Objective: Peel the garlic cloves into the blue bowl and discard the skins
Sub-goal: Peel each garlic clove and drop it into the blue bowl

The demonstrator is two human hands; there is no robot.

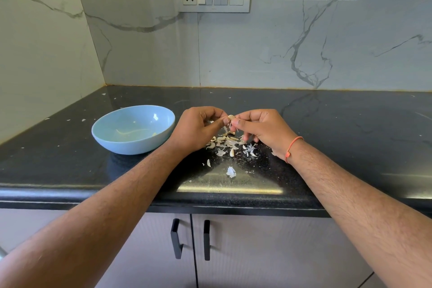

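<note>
While both hands pinch garlic clove (231,117), skins (228,142) litter counter (339,124)

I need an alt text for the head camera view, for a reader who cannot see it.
Both hands, left hand and right hand, pinch one garlic clove between them above a pile of skins on a black counter. A blue bowl stands to their left.

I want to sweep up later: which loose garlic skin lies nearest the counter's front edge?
The crumpled white skin lying alone on the counter, nearer its front edge than the main heap of skins under the hands.
</note>
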